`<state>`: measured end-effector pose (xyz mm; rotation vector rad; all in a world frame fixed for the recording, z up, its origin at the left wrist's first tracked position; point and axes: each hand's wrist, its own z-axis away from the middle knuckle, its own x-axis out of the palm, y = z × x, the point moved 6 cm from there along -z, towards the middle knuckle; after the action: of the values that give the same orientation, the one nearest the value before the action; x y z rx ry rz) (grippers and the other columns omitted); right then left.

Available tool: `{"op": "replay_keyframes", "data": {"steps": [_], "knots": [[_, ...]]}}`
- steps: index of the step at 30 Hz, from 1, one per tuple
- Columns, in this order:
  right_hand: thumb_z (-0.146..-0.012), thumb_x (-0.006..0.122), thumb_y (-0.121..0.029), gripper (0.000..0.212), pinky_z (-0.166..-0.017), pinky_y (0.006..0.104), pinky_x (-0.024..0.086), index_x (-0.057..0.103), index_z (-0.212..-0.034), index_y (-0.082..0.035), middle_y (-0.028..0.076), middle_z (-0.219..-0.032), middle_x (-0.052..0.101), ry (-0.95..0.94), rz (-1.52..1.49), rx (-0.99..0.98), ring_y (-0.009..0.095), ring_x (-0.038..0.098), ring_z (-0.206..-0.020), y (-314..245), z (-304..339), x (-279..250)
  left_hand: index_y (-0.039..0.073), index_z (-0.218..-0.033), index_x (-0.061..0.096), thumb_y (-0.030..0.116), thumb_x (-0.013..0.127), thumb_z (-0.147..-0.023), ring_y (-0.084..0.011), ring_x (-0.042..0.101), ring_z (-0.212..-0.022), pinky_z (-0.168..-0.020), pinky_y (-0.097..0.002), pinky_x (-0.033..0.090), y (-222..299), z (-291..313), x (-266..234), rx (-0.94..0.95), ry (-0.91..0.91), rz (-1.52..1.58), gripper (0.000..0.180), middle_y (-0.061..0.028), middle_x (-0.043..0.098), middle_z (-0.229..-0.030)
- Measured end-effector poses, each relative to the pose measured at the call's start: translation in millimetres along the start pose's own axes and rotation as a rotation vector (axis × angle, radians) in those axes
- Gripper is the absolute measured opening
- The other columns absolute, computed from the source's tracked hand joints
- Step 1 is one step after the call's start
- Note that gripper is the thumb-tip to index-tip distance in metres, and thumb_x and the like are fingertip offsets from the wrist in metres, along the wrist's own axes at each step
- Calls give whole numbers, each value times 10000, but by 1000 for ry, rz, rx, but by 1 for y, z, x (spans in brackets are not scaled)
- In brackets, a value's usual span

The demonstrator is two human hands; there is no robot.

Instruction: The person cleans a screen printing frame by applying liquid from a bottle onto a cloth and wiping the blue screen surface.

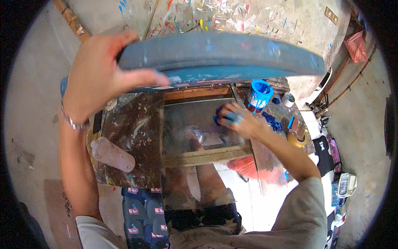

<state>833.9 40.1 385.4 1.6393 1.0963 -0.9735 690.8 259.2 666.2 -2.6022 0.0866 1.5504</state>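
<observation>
My left hand (97,74) is raised at the upper left, its fingers wrapped round the end of a wide, paint-stained frame (224,52) that looks like a printing screen. The frame is grey along its edge, blue below, and tilted up above the table. Lower and to the right, my right hand (238,120) is closed on a bunched dark blue rag (217,116), mostly hidden under the fingers. It is over a clear glass pane (186,120) set in the table's middle. Blue stains show on the fingers.
A dark, paint-spattered tabletop (132,120) bears a translucent plastic bottle (114,155) lying on its side. At the right stand a blue paint tub (260,93), a roll of tape (287,98) and a yellowish tape roll (297,140). Dark printed cloths (143,216) lie below left.
</observation>
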Motion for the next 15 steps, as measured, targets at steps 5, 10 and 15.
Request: {"op": "replay_keyframes", "data": {"steps": [5,10,15], "knots": [[-812,720,-133,250,-937,424,471,716,-1053,-70,127,-1109,622,79,-682,547,319,563,-1092,-92,134,-47,35,-845,616,439,898,-481,-343,612,-708,-639,-426,464,50,84,33,205,366,47,612,-123,618,-761],[-791,757,-80,183,-862,370,506,724,-966,-41,114,-972,699,83,-1101,775,275,638,-988,-113,205,-106,51,-840,613,389,909,-461,-336,584,-721,-652,-427,452,67,161,67,-75,52,124,588,-114,581,-763],[-742,758,23,196,-676,286,524,720,-933,-2,100,-945,677,340,-865,1105,179,643,-799,-71,303,-142,57,-798,569,420,926,-448,-334,555,-712,-637,-423,444,89,213,120,-78,-140,187,618,-114,542,-750]]}}
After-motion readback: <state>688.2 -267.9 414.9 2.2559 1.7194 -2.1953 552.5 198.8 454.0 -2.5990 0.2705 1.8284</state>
